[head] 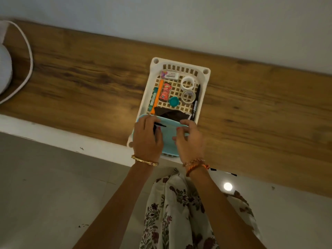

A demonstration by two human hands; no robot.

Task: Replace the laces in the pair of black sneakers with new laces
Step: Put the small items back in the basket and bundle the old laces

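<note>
No sneakers are in view. A white lattice basket [156, 64] stands on a wooden shelf [80, 81]. A light-blue plastic box [168, 141] lies in the basket's near end. My left hand [147, 139] rests on the box's left side and pinches a thin black strand [161, 125], which looks like a lace end. My right hand [190, 141] is on the right side of the box, fingers curled over its far rim and thumb on its top. A dark brown cloth-like thing [170, 115] lies just beyond the box.
The basket also holds two tape rolls [188, 82], a teal cap [173, 101], a red packet [165, 92], an orange stick [158, 97], a black marker [196, 100] and a white Camlin box [170, 76]. A white cable [28, 51] loops at the shelf's left end. Wall behind, tiled floor below.
</note>
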